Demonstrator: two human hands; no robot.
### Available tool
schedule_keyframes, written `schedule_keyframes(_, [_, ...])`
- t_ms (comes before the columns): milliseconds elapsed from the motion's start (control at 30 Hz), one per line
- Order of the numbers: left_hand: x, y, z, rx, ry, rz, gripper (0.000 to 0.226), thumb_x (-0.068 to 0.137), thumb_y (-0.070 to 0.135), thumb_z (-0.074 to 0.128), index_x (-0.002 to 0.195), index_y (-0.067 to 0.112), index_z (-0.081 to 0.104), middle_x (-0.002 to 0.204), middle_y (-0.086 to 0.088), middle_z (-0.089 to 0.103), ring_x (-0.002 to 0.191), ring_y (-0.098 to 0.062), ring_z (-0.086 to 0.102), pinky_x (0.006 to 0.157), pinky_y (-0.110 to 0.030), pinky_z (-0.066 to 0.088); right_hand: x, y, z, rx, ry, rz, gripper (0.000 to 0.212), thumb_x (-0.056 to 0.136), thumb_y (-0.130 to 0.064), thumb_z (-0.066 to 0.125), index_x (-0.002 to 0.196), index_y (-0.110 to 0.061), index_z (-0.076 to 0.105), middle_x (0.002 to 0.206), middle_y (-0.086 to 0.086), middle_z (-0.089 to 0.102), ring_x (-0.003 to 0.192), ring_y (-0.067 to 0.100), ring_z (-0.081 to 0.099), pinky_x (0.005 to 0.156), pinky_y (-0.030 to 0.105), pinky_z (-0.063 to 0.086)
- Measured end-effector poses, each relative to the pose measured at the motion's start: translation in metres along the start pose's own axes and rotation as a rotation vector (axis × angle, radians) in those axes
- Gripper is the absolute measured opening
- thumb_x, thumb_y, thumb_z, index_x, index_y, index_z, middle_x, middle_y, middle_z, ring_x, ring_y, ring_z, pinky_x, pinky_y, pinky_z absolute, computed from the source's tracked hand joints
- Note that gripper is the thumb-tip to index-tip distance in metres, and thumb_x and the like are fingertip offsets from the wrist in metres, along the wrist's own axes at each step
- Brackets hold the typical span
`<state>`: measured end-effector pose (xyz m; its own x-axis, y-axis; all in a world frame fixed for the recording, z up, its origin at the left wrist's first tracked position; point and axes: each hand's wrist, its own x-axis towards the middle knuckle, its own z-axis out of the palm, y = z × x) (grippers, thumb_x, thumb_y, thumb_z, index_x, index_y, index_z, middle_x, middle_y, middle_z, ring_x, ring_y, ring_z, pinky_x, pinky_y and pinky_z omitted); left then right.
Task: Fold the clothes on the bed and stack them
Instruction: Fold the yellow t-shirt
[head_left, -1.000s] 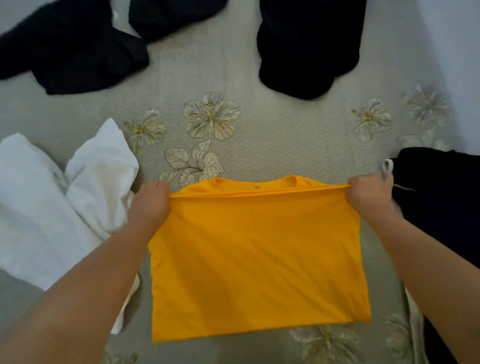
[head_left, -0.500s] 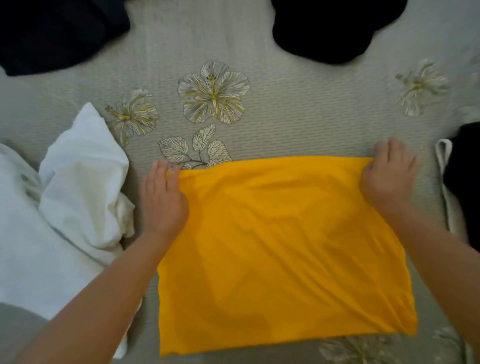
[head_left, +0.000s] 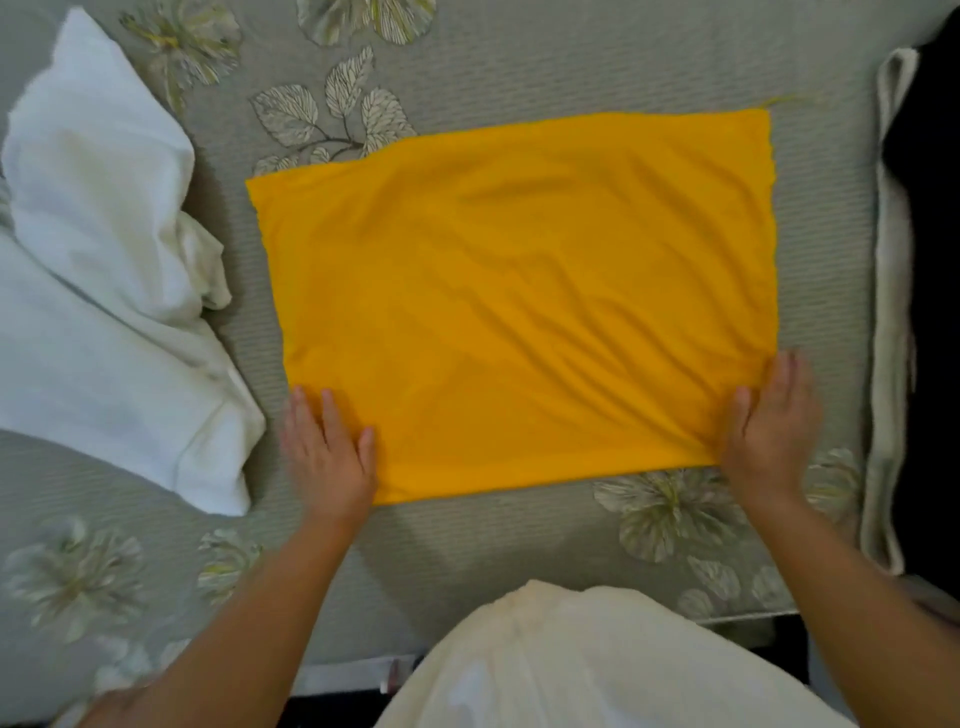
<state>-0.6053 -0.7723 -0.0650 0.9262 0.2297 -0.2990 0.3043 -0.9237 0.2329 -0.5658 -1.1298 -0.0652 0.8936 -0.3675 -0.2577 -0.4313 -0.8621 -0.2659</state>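
A yellow garment (head_left: 519, 306), folded into a flat rectangle, lies in the middle of the bed. My left hand (head_left: 327, 447) rests flat on its near left corner with the fingers straight. On the near right corner my right hand (head_left: 771, 421) lies flat as well, fingers extended. Shallow wrinkles run across the cloth.
A crumpled white garment (head_left: 104, 260) lies to the left, almost touching the yellow one. A dark garment (head_left: 930, 260) with a pale strap (head_left: 891, 312) lies at the right edge. The grey floral bedspread (head_left: 519, 67) shows beyond the yellow garment. The bed's near edge (head_left: 353, 675) is by my body.
Both hands let go of the far edge after laying it down, then slid back along the cloth to the near corners. The view has tilted down and closer.
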Motion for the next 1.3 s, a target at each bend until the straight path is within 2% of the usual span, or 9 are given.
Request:
schedule_keyframes(133, [-0.024, 0.008, -0.007, -0.200, 0.053, -0.379, 0.047, 0.094, 0.015, 0.034, 0.128, -0.018, 0.036, 0.123, -0.040, 0.041, 0.111, -0.051, 0.040, 0.092, -0.049, 0.027, -0.009, 0.010, -0.009, 0.125, 0.072, 0.271, 0.040, 0.088, -0.023, 0.039, 0.100, 0.012, 0.055, 0.102, 0.032, 0.055, 0.098, 0.040, 0.049, 0.081, 0.044, 0.036])
schedule_keyframes(267, [-0.040, 0.012, -0.010, -0.405, 0.071, -0.741, 0.032, 0.098, 0.011, 0.034, 0.119, -0.008, 0.048, 0.118, -0.029, 0.049, 0.106, -0.040, 0.047, 0.087, -0.043, 0.035, -0.022, 0.013, -0.014, 0.269, 0.028, 0.440, 0.025, 0.090, -0.010, 0.047, 0.104, 0.008, 0.057, 0.108, 0.028, 0.056, 0.096, 0.031, 0.050, 0.084, 0.042, 0.040])
schedule_keyframes(400, [-0.047, 0.010, -0.021, -0.479, 0.013, -0.763, 0.031, 0.099, 0.013, 0.030, 0.100, -0.008, 0.053, 0.094, -0.025, 0.051, 0.084, -0.032, 0.046, 0.074, -0.041, 0.036, -0.025, 0.008, -0.028, 0.386, 0.024, 0.540, 0.025, 0.092, -0.009, 0.044, 0.108, 0.005, 0.057, 0.113, 0.025, 0.058, 0.102, 0.033, 0.053, 0.085, 0.037, 0.041])
schedule_keyframes(467, [-0.045, 0.001, -0.026, -0.485, 0.016, -0.769, 0.028, 0.100, 0.014, 0.028, 0.099, -0.004, 0.050, 0.095, -0.026, 0.051, 0.088, -0.034, 0.048, 0.073, -0.041, 0.036, -0.021, 0.009, -0.036, 0.367, 0.006, 0.566, 0.027, 0.094, -0.009, 0.042, 0.113, 0.003, 0.056, 0.118, 0.023, 0.057, 0.109, 0.034, 0.052, 0.088, 0.036, 0.041])
schedule_keyframes(633, [-0.038, -0.027, -0.033, -0.269, -0.082, -0.687, 0.029, 0.099, 0.015, 0.030, 0.109, -0.007, 0.047, 0.114, -0.034, 0.048, 0.102, -0.045, 0.047, 0.080, -0.046, 0.037, -0.006, 0.017, -0.048, 0.251, -0.096, 0.485, 0.028, 0.094, -0.006, 0.038, 0.113, 0.004, 0.056, 0.117, 0.026, 0.057, 0.108, 0.038, 0.052, 0.085, 0.037, 0.041])
schedule_keyframes(867, [-0.037, -0.035, -0.020, -0.114, -0.199, -0.647, 0.031, 0.096, 0.012, 0.033, 0.117, -0.007, 0.045, 0.118, -0.036, 0.043, 0.108, -0.047, 0.042, 0.091, -0.048, 0.034, -0.001, 0.027, -0.039, 0.002, -0.142, 0.408, 0.036, 0.089, -0.001, 0.038, 0.124, -0.001, 0.047, 0.122, 0.034, 0.045, 0.112, 0.046, 0.043, 0.091, 0.047, 0.040])
schedule_keyframes(1100, [-0.047, -0.029, -0.009, 0.029, -0.110, -0.493, 0.029, 0.092, 0.000, 0.034, 0.116, -0.010, 0.045, 0.118, -0.032, 0.048, 0.112, -0.040, 0.038, 0.089, -0.045, 0.025, -0.015, 0.017, -0.027, -0.269, -0.119, 0.328, 0.035, 0.087, 0.001, 0.041, 0.121, 0.007, 0.041, 0.128, 0.032, 0.041, 0.120, 0.042, 0.034, 0.095, 0.049, 0.032])
schedule_keyframes(1200, [-0.051, -0.013, -0.013, 0.038, -0.009, -0.429, 0.040, 0.094, 0.004, 0.037, 0.132, -0.005, 0.037, 0.135, -0.029, 0.036, 0.123, -0.040, 0.032, 0.099, -0.042, 0.019, -0.018, 0.010, -0.024, -0.212, -0.044, 0.383, 0.037, 0.086, 0.002, 0.040, 0.122, 0.008, 0.038, 0.131, 0.031, 0.037, 0.120, 0.042, 0.034, 0.097, 0.049, 0.028])
schedule_keyframes(1300, [-0.042, 0.015, -0.014, 0.028, -0.093, -0.260, 0.051, 0.090, -0.005, 0.036, 0.140, -0.001, 0.025, 0.146, -0.025, 0.023, 0.133, -0.039, 0.020, 0.106, -0.042, 0.012, -0.016, 0.005, -0.023, -0.055, 0.031, 0.374, 0.035, 0.089, -0.004, 0.041, 0.122, 0.008, 0.041, 0.128, 0.029, 0.042, 0.120, 0.040, 0.037, 0.098, 0.048, 0.027])
